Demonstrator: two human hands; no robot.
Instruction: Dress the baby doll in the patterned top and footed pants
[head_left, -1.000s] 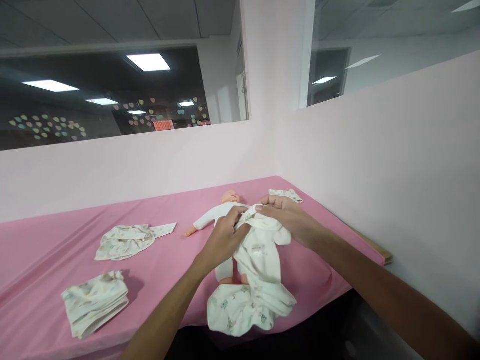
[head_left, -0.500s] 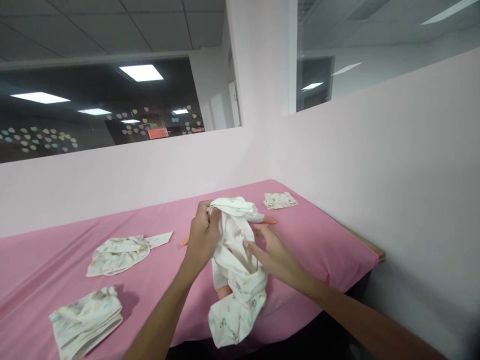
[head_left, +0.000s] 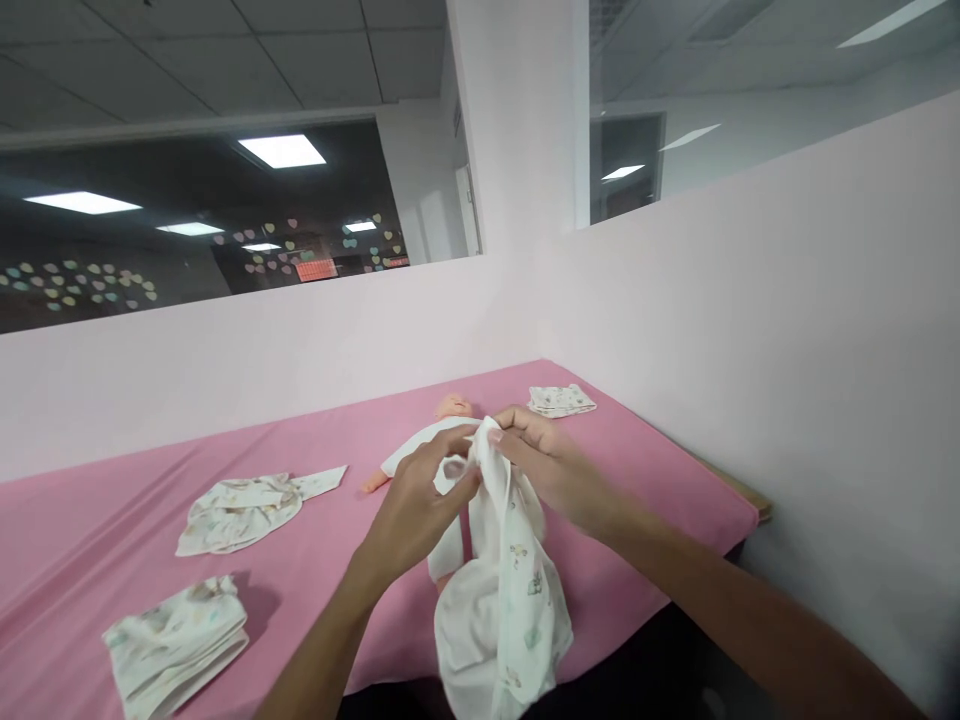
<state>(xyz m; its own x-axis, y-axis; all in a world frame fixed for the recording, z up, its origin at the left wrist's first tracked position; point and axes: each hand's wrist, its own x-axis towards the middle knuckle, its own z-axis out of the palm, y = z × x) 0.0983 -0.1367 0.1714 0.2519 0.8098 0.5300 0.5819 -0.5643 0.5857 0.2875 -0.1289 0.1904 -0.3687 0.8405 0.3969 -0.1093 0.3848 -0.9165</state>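
Observation:
A white printed baby garment (head_left: pixel 517 600) hangs bunched from both hands, its lower end reaching over the near edge of the pink-covered table. My left hand (head_left: pixel 424 490) pinches its upper edge from the left. From the right, my right hand (head_left: pixel 551 465) grips the same top part, fingers closed on the cloth close to the left fingertips. Behind the cloth a doll (head_left: pixel 454 405) in white clothing lies on its back, head toward the wall, one arm stretched to the left. The garment and hands hide much of its body.
On the pink sheet (head_left: pixel 315 560), a printed cloth piece with a strap (head_left: pixel 244 512) and a folded printed cloth (head_left: pixel 178 645) lie at left. Another folded cloth (head_left: pixel 561 400) is at the back right. White walls with windows rise behind and to the right.
The garment has been turned and drawn together, and now hangs longer and lower. My right hand has moved up to its top edge beside my left hand. The doll's head has come into view.

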